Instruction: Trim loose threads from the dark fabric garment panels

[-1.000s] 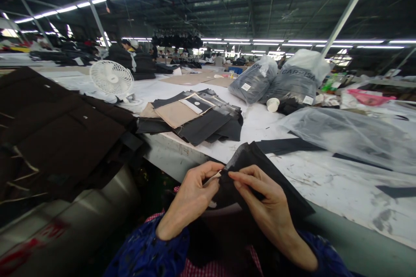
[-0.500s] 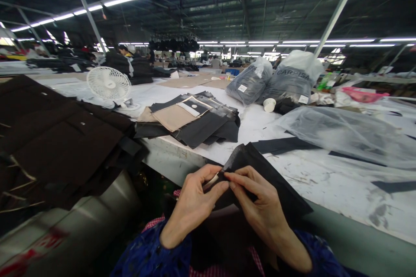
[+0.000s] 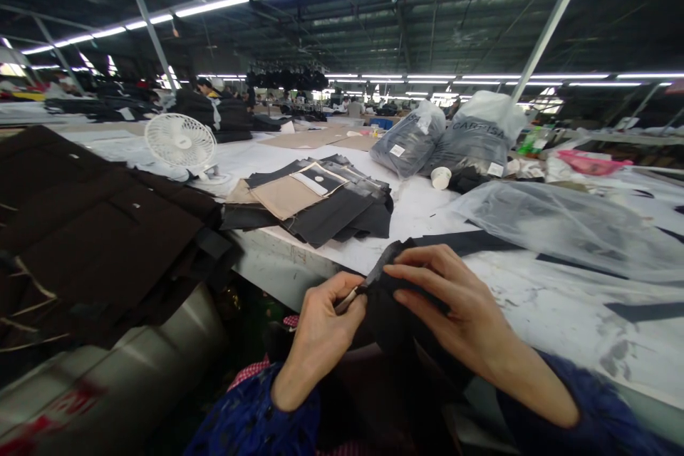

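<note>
A black fabric piece (image 3: 387, 313) hangs in front of me at the table edge, its greyish upper edge turned toward me. My left hand (image 3: 323, 331) is closed in a pinch on the near end of that edge, thumb against the index finger. A slim pale object (image 3: 347, 301) shows between those fingers; its kind I cannot make out. Over the right side of the fabric lies my right hand (image 3: 454, 306), fingers stretched and thumb apart, fingertips at the cloth. The hand hides part of the piece.
On the white table (image 3: 299, 246) lies a stack of black and beige pieces (image 3: 320, 199). Behind are a white fan (image 3: 180, 141), filled plastic bags (image 3: 409, 139) and a paper cup (image 3: 441, 178). Clear plastic sheeting (image 3: 561, 228) spreads right; dark brown fabric (image 3: 96, 221) is piled left.
My right hand has moved right and up from the pinch beside my left hand, and its fingers have spread. The fabric's upper edge has folded over more. The left hand still pinches.
</note>
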Motion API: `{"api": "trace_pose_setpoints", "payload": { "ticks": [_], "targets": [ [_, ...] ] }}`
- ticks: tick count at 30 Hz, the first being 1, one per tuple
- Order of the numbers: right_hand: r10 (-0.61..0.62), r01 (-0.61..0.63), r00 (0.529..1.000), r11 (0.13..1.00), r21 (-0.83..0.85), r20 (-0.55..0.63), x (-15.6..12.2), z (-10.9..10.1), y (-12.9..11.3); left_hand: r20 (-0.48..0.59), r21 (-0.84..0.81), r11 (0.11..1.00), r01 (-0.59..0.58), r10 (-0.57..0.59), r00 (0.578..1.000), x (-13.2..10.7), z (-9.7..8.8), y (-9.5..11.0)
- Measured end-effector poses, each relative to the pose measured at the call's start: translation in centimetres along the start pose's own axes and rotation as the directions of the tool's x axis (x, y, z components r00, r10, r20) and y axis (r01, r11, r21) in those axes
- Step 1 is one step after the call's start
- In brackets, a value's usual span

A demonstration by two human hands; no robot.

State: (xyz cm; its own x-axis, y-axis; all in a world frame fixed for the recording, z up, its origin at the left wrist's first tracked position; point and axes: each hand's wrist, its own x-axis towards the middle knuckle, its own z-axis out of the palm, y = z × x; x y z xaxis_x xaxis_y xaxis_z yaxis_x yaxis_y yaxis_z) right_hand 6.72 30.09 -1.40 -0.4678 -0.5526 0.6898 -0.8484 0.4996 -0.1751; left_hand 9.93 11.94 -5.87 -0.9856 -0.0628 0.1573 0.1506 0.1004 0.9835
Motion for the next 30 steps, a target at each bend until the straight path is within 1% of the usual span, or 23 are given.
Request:
{"api": "trace_pose_setpoints", "payload": {
  "ticks": [2, 3, 5, 7, 11, 13, 15, 18, 20, 23, 25, 27, 30],
  "targets": [
    [-0.107, 0.113, 0.986, 0.993, -0.039, 0.131, 1.1, -0.3, -0.2, 0.027, 0.014, 0.997, -0.077, 0.077, 0.997, -0.1, 0.5, -0.1],
    [-0.137, 0.149, 0.97, 0.988, -0.045, 0.201, 1.6, -0.3, -0.3, 0.039, 0.016, 0.994, -0.108, 0.107, 0.993, -0.1, 0.7, -0.1],
    [-0.165, 0.187, 0.93, 0.982, -0.036, 0.329, 2.6, -0.3, 0.1, 0.066, 0.021, 0.991, -0.131, 0.129, 0.989, -0.1, 0.8, -0.3],
    [-0.169, 0.189, 0.896, 0.982, -0.009, 0.41, 3.4, -0.2, 0.7, 0.094, 0.036, 0.992, -0.121, 0.117, 0.989, 0.0, 0.6, -0.5],
    [-0.147, 0.13, 0.86, 0.989, 0.068, 0.489, 4.5, -0.5, 2.1, 0.147, 0.069, 0.995, -0.078, 0.067, 0.987, 0.3, -0.1, -0.7],
    [-0.136, 0.093, 0.835, 0.99, 0.108, 0.533, 5.0, -0.7, 2.5, 0.18, 0.051, 0.998, -0.043, 0.033, 0.983, 0.2, -0.5, -0.5],
    [-0.128, 0.063, 0.815, 0.989, 0.132, 0.566, 5.5, -0.9, 2.8, 0.225, 0.007, 1.0, -0.026, 0.024, 0.974, 0.1, -0.8, -0.2],
    [-0.118, 0.045, 0.8, 0.99, 0.137, 0.588, 5.9, -1.0, 2.9, 0.272, -0.038, 0.998, -0.059, 0.067, 0.96, 0.0, -1.0, 0.3],
    [-0.115, 0.045, 0.797, 0.99, 0.132, 0.592, 6.1, -0.9, 2.9, 0.241, -0.039, 0.996, -0.077, 0.084, 0.967, 0.1, -0.8, 0.4],
    [-0.121, 0.056, 0.801, 0.99, 0.127, 0.586, 6.1, -0.6, 2.9, 0.152, 0.003, 0.998, -0.066, 0.064, 0.986, 0.5, -0.2, 0.1],
    [-0.124, 0.058, 0.802, 0.99, 0.132, 0.585, 6.3, -0.6, 2.9, 0.143, 0.05, 0.996, -0.079, 0.071, 0.987, 0.9, -0.2, -0.1],
    [-0.11, 0.041, 0.807, 0.99, 0.132, 0.58, 6.6, -1.2, 3.0, 0.183, 0.108, 0.988, -0.106, 0.085, 0.98, 1.2, -1.0, -0.2],
    [-0.052, -0.035, 0.828, 0.989, 0.144, 0.558, 7.7, -3.4, 3.6, 0.244, 0.211, 0.972, -0.103, 0.05, 0.969, 1.4, -3.3, -0.4]
  ]
}}
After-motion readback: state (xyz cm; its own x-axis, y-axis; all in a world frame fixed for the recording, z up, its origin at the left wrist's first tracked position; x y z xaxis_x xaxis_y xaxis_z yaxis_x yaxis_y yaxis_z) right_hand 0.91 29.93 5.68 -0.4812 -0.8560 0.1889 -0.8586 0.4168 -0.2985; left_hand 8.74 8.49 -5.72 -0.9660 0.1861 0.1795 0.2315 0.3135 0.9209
